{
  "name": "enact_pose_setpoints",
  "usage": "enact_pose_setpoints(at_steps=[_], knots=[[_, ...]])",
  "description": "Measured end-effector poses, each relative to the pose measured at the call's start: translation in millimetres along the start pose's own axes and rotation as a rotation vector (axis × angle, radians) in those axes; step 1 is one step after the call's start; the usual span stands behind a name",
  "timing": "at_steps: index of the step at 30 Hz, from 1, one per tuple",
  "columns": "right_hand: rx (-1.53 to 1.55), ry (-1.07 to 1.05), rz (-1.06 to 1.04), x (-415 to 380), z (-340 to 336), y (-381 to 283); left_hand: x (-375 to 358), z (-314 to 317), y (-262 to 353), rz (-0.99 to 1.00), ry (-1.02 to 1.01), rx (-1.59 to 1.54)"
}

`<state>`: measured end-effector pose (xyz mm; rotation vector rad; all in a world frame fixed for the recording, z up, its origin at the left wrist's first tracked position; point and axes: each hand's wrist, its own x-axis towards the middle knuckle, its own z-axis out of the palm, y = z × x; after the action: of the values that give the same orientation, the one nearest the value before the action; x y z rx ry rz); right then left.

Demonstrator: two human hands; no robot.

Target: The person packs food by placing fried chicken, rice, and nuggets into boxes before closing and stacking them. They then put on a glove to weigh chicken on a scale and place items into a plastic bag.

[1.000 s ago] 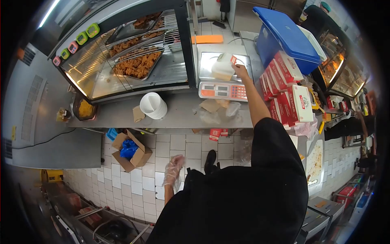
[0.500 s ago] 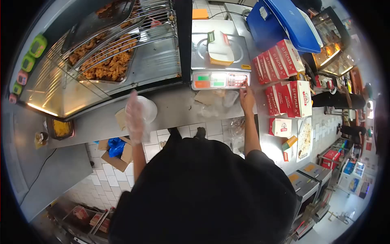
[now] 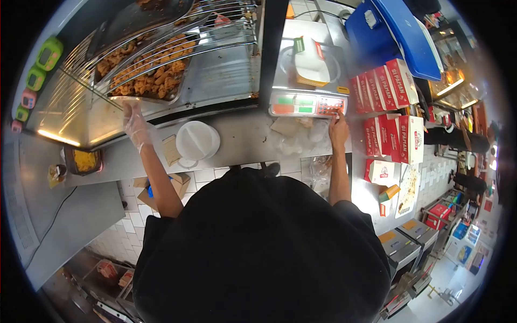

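My left hand [image 3: 135, 124], in a clear plastic glove, reaches to the front edge of the glass food cabinet, its fingers stretched toward a tray of fried chicken pieces [image 3: 156, 72]. Its fingertips are partly lost against the tray's bright edge; I see nothing held. My right hand [image 3: 339, 131] is bare and empty, with a fingertip at the keypad of the digital scale [image 3: 291, 102]. An open paper food box [image 3: 311, 67] rests on the scale's plate. Between my hands, a round white tub with a lid [image 3: 198, 141] stands on the steel counter.
Red and white cartons [image 3: 397, 83] stand in rows right of the scale, before a blue cooler box [image 3: 377, 32]. Crumpled clear plastic [image 3: 291, 142] lies below the scale. A wire rack [image 3: 226, 32] crosses the cabinet. A tray of yellow food [image 3: 83, 160] sits at left.
My left hand has moved left and forward, from over the white tub to the cabinet's front edge. My right hand stays at the scale's keypad. The whole view has shifted slightly.
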<state>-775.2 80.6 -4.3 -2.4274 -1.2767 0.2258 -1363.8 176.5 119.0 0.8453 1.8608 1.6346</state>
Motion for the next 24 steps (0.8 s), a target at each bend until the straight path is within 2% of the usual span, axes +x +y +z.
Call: enact_pose_setpoints(at_steps=[1, 3, 5, 6, 7, 8, 9, 10, 11, 12, 13, 14, 16, 17, 18, 19, 20, 22, 24], knots=[[-0.009, -0.023, 0.009, 0.9, -1.9, -2.4, 5.4, -2.6, -7.7, 0.011, 0.021, 0.007], [-0.012, 0.01, -0.064, 2.9, 5.6, 7.6, 20.4, -9.6, -27.9, 0.075, -0.115, 0.08], [0.037, -0.046, -0.041, 2.4, -3.7, 3.4, -2.9, 9.8, -1.5, 0.371, -0.004, 0.436], [0.056, -0.054, -0.062, -0.7, -0.3, 2.9, -1.2, 15.2, 3.3, 0.406, -0.069, 0.586], [0.118, 0.057, -0.106, -4.5, 1.6, 5.4, 2.8, 20.8, 5.7, 0.434, -0.141, 0.733], [0.179, 0.176, -0.151, -5.3, 0.0, 5.7, 9.5, 28.2, 6.8, 0.527, -0.166, 0.722], [0.189, 0.185, -0.169, -10.1, -3.7, -0.7, 16.0, 37.7, 10.8, 0.621, -0.191, 0.708], [0.343, 0.195, -0.13, -20.9, -5.0, -6.0, 20.3, 47.8, 14.0, 0.623, -0.175, 0.7], [0.495, 0.199, -0.089, -34.7, -8.8, -12.6, 21.6, 57.2, 19.6, 0.677, -0.125, 1.016], [0.5, 0.202, -0.101, -47.0, -11.0, -16.9, 26.7, 65.1, 27.3, 0.72, -0.071, 1.334], [0.556, 0.138, -0.082, -60.0, -11.2, -21.2, 37.8, 72.4, 40.8, 0.442, -0.303, 1.408], [0.609, 0.073, -0.058, -74.9, -12.0, -24.3, 43.5, 78.1, 44.5, 0.447, -0.297, 1.405], [0.644, 0.016, -0.065, -104.1, -13.7, -28.3, 47.6, 87.7, 48.4, 0.208, -0.599, 1.513], [0.649, 0.024, -0.069, -117.5, -14.8, -28.2, 39.8, 86.6, 43.9, 0.332, -0.537, 1.508], [0.64, -0.058, -0.028, -131.9, -14.3, -27.5, 32.2, 87.8, 42.3, 0.343, -0.532, 1.506], [0.631, -0.142, 0.019, -145.1, -11.3, -28.4, 24.0, 89.1, 40.5, 0.383, -0.434, 1.467], [0.638, -0.135, 0.031, -155.3, -5.0, -29.4, 18.9, 91.0, 40.4, 0.424, -0.343, 1.427], [0.706, -0.21, 0.095, -177.0, 6.9, -21.4, 23.8, 93.2, 37.2, 0.353, -0.394, 1.368], [0.7, -0.188, 0.023, -189.5, 12.8, -18.2, 54.5, 98.2, -3.7, 0.388, -0.489, 1.305]])
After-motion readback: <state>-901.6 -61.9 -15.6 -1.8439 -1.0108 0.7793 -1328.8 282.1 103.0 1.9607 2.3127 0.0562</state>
